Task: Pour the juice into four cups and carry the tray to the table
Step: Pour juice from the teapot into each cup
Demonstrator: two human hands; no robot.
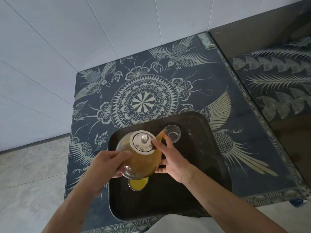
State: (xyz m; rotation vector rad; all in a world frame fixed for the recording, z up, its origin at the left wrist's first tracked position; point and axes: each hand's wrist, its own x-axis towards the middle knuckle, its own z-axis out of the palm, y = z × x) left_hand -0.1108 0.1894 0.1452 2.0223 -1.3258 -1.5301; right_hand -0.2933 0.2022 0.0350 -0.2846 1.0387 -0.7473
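Note:
A glass teapot point(139, 160) full of orange juice hangs tilted over a black tray point(198, 165). Its spout reaches the rim of an empty clear glass cup point(173, 134) at the tray's far side. My left hand point(107, 163) grips the pot's left side, seemingly at the handle. My right hand point(170, 162) cradles the pot's right side, with the forefinger pressing on the steel lid point(143, 142). A cup filled with juice point(138, 183) peeks out beneath the pot. Other cups are hidden or out of sight.
The tray sits on a dark blue cloth point(144, 91) with a pale bird and flower pattern, covering a small table. White tiled wall stands behind and to the left. A dark glossy panel point(272, 52) rises on the right. Pale floor point(30, 174) lies left.

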